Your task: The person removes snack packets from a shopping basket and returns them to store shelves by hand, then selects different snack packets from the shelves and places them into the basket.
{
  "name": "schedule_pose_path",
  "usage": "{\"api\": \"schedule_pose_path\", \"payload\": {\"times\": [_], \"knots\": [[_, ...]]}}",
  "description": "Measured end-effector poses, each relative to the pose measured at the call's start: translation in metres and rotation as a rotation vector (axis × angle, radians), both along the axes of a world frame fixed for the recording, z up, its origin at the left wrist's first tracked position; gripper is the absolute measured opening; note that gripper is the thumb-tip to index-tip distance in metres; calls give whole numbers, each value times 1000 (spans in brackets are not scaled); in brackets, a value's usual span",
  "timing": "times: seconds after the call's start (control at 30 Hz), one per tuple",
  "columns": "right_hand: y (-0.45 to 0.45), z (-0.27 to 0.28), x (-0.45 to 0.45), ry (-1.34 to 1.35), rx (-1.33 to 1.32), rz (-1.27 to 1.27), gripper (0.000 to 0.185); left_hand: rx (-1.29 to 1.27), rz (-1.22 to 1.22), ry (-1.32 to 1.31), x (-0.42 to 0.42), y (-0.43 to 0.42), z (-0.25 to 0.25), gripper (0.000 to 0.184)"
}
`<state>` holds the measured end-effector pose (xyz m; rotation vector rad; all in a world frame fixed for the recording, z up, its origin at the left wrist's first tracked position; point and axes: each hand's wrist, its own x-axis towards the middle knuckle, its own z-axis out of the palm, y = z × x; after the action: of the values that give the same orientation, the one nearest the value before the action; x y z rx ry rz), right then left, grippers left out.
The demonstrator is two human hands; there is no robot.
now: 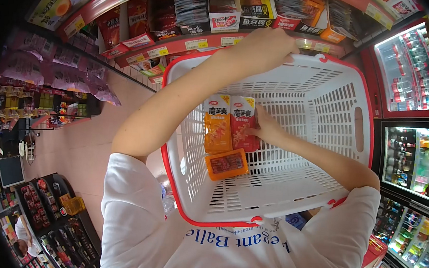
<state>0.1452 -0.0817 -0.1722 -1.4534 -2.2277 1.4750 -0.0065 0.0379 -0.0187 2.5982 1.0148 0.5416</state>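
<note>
Your left hand (pixel 272 49) grips the red-rimmed white plastic basket (pixel 347 102), your right hand (pixel 267 129) the flat red packet (pixel 241 120) inside — tugging its edge could knock the adjoining flat orange packet (pixel 217 129) askew.

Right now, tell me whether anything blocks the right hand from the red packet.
Nothing visible does: the right hand is at the red packet, its fingers against the packet's side; the small orange pack lies clear of them.

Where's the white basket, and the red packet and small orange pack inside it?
White basket (pixel 346 120), head view: on its side wall.
Red packet (pixel 242 123), head view: middle of its front.
Small orange pack (pixel 226 163), head view: its dark middle.
</note>
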Motion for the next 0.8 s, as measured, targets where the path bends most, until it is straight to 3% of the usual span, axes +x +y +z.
{"api": "schedule_pose_path", "payload": {"times": [0.03,0.1,0.2,0.3,0.37,0.43,0.47,0.53,0.6,0.67,0.77,0.8], "knots": [[-2,-9,1,-1,2,1,82,2,-3,-9,0,0,0,25],[-7,-23,2,-4,252,20,77,17,-17,-7,0,2,-3,24],[-13,-22,0,-126,211,41,83,104,-56,58,1,4,-6,22],[-8,-1,-2,-305,162,187,88,219,-95,152,1,5,-4,19],[0,28,-6,-348,205,211,80,263,-106,180,0,4,-2,17],[16,67,-8,-554,124,538,71,270,-115,223,-1,3,0,14],[22,84,-8,-561,130,539,71,278,-111,218,-3,4,0,14],[35,121,-9,-452,6,812,62,273,-147,114,-9,5,-1,13],[49,181,-16,-286,-251,768,56,268,-151,111,-11,6,-2,14],[67,211,-10,32,-310,721,42,264,-155,110,-12,8,-1,14],[103,236,-11,231,-178,654,34,269,-152,166,-14,1,5,18],[111,245,-14,228,-195,428,30,-99,-110,-171,-15,-7,8,20]]}}
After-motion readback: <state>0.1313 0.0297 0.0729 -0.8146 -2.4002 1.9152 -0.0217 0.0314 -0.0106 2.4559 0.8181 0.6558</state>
